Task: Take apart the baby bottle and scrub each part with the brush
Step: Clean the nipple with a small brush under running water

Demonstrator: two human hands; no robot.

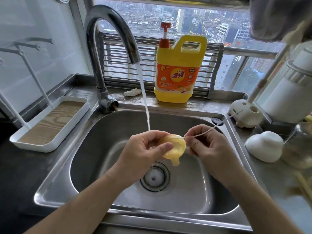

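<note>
Over the steel sink (81, 166), my left hand (143, 149) grips a yellowish translucent bottle nipple (175, 149), tip pointing down. My right hand (209, 146) pinches a thin white brush (207, 130) whose slim handle runs up to the right; its tip is at the nipple's rim. Water runs from the tap (114, 36) and falls just behind my left hand. A white bottle cap (265, 146) lies on the counter at the right. A clear bottle body (300, 146) stands blurred at the right edge.
A yellow dish-soap jug (179, 71) with a red pump stands behind the sink. A white brush stand (244, 114) sits at the right rear, holding a long brush. A white drying rack tray (50, 122) lies on the left counter. The drain (154, 178) is below my hands.
</note>
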